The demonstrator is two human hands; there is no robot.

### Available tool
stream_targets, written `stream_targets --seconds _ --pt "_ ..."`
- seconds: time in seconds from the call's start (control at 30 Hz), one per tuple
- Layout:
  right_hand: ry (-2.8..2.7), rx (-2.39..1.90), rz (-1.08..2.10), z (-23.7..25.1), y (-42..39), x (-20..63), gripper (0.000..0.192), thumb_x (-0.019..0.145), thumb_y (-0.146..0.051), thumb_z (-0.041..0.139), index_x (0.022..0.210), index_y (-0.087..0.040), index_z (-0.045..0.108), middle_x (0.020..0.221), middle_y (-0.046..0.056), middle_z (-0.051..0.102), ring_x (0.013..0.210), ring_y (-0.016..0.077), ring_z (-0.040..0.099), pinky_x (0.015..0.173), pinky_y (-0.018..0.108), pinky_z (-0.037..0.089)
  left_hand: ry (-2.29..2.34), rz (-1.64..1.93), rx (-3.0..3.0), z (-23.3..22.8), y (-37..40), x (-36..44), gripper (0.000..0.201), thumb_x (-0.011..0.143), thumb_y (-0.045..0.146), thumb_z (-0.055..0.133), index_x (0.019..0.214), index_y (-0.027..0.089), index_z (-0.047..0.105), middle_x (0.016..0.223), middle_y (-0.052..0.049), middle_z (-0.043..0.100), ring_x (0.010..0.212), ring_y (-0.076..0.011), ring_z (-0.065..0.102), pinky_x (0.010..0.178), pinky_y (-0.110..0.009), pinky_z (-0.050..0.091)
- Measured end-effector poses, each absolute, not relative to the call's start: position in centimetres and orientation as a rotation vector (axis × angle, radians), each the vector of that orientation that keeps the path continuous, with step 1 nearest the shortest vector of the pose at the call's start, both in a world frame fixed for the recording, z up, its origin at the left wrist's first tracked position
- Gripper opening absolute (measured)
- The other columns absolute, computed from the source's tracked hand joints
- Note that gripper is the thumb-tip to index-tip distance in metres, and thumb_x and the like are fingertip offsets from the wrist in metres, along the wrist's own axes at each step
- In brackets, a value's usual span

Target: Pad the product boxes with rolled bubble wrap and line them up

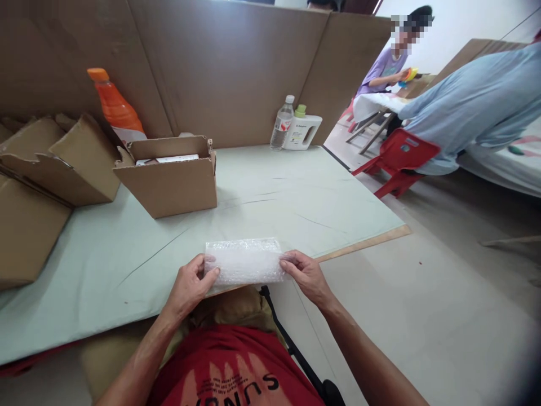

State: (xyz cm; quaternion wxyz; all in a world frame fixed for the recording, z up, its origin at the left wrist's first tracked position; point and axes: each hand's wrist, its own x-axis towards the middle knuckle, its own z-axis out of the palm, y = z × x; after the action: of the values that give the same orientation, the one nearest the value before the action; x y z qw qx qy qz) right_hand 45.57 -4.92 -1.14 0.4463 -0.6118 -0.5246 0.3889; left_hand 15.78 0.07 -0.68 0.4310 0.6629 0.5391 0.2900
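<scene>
A clear, whitish bubble wrap pouch point(245, 262) is stretched flat between my two hands at the table's front edge. My left hand point(192, 282) pinches its left end, the thumb on top and the fingers behind. At the opposite end my right hand point(307, 276) grips it the same way, its thumb near the corner. Whether anything lies inside the pouch I cannot tell. Beyond it, an open cardboard box point(181, 189) with white flat items inside stands on the pale green tablecloth point(270, 197).
More cardboard boxes point(80, 163) crowd the left side. An orange bottle point(118, 107) is behind them. A clear water bottle point(282, 124) and a white jug point(303, 132) stand against the cardboard partition point(240, 73). Right of the table are a red chair point(406, 149) and two people.
</scene>
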Motion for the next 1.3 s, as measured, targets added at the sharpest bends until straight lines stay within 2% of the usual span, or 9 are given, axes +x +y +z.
stream_targets --seconds 0.2,0.4,0.5,0.6,0.8,0.97,1.07,1.13,1.3 --pt "-1.376 -1.640 0.788 -1.7 -2.9 44.6 0.026 0.087 -0.046 0.063 0.090 -0.021 0.069 0.081 0.003 0.071 0.071 0.0186 0.063 0.064 0.029 0.050 1.568 0.699 1.805 -0.9 0.8 16.4 0.030 0.086 0.043 0.048 0.065 0.021 0.052 0.058 0.004 0.047 0.057 -0.0120 0.045 0.057 -0.024 0.035" --pt "-1.632 -1.797 0.341 -3.2 -0.8 44.1 0.021 0.091 -0.040 0.057 0.092 -0.023 0.069 0.088 0.008 0.073 0.082 0.0249 0.065 0.080 0.039 0.051 1.674 0.660 1.901 -1.5 1.3 17.0 0.021 0.088 0.033 0.048 0.073 0.021 0.057 0.069 0.000 0.058 0.065 -0.0159 0.054 0.066 -0.027 0.039" --pt "-1.757 -1.849 0.096 -4.0 -0.2 44.3 0.025 0.091 -0.037 0.057 0.107 -0.021 0.069 0.121 0.015 0.070 0.110 0.0325 0.062 0.093 0.048 0.047 1.774 0.563 2.019 -1.4 1.3 17.2 0.021 0.091 0.029 0.049 0.098 0.019 0.065 0.094 -0.008 0.067 0.083 -0.0232 0.064 0.070 -0.031 0.044" --pt "-1.842 -1.889 0.032 -4.2 -0.1 44.8 0.029 0.091 -0.036 0.058 0.114 -0.020 0.067 0.141 0.017 0.060 0.123 0.0354 0.057 0.096 0.050 0.045 1.882 0.394 2.153 -1.1 1.6 17.2 0.044 0.092 0.032 0.053 0.133 0.014 0.055 0.111 -0.014 0.067 0.097 -0.0292 0.067 0.075 -0.035 0.050" --pt "-1.888 -1.786 0.214 -3.0 0.0 44.7 0.010 0.089 -0.030 0.057 0.085 -0.022 0.062 0.122 0.011 0.071 0.110 0.0297 0.065 0.091 0.045 0.047 1.780 0.178 2.148 -0.6 2.6 17.3 0.043 0.090 0.025 0.056 0.131 0.014 0.058 0.096 -0.013 0.071 0.094 -0.0303 0.068 0.084 -0.040 0.051" --pt "-1.763 -1.705 0.512 -0.5 1.7 43.2 0.014 0.093 -0.035 0.056 0.088 -0.022 0.061 0.082 0.003 0.072 0.075 0.0203 0.067 0.071 0.033 0.053 1.736 0.391 1.800 -0.3 1.9 16.0 0.058 0.085 0.019 0.054 0.142 0.016 0.049 0.080 -0.002 0.066 0.078 -0.0216 0.064 0.077 -0.034 0.048" --pt "-1.769 -1.552 0.551 1.0 4.2 41.2 0.013 0.092 -0.031 0.058 0.100 -0.022 0.063 0.094 0.004 0.074 0.085 0.0198 0.070 0.076 0.030 0.056 1.685 0.647 1.460 -0.2 0.9 13.9 0.069 0.082 0.033 0.059 0.147 0.014 0.042 0.071 0.004 0.058 0.066 -0.0177 0.058 0.071 -0.031 0.047" --pt "-1.848 -1.435 0.549 1.7 6.1 39.5 0.022 0.092 -0.027 0.058 0.111 -0.022 0.064 0.108 0.006 0.074 0.097 0.0205 0.071 0.086 0.032 0.057 1.608 0.751 1.233 -0.2 0.2 12.3 0.069 0.079 0.043 0.063 0.140 0.014 0.048 0.074 0.003 0.060 0.067 -0.0169 0.058 0.069 -0.030 0.048" --pt "-2.032 -1.278 0.552 1.3 9.7 35.7 0.030 0.090 -0.023 0.056 0.118 -0.022 0.066 0.116 0.007 0.075 0.101 0.0224 0.072 0.093 0.037 0.057 1.639 0.880 1.139 -0.5 -1.1 9.5 0.030 0.076 0.044 0.065 0.088 0.017 0.065 0.081 -0.001 0.064 0.073 -0.0155 0.058 0.066 -0.025 0.046"
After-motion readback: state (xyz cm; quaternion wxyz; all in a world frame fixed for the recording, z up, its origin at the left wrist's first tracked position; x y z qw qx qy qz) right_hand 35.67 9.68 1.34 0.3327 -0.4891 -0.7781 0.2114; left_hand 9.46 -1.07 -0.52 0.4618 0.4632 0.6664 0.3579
